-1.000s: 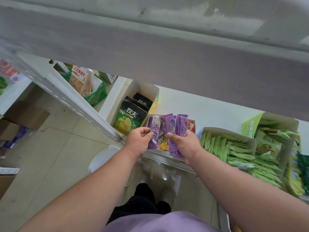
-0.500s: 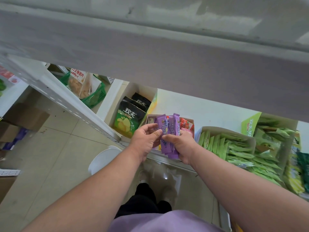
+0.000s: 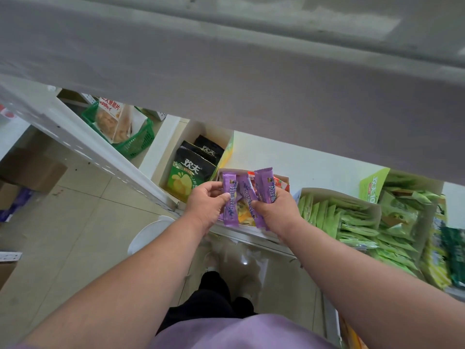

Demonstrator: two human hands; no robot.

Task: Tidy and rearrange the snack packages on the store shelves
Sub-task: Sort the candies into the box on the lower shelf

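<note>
Holding purple snack sticks (image 3: 245,195) above a small cardboard box (image 3: 283,181) at the front edge of the white shelf (image 3: 314,165). Left hand (image 3: 205,201) pinching one stick, fingers curled round it; right hand (image 3: 274,209) gripping several more, fanned upright. Beside the box, left: black and green bags (image 3: 191,170) in a carton. Right: green packets (image 3: 339,215) standing in an open box.

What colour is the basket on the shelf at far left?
Green, a mesh-sided basket, seen in the head view.
</note>
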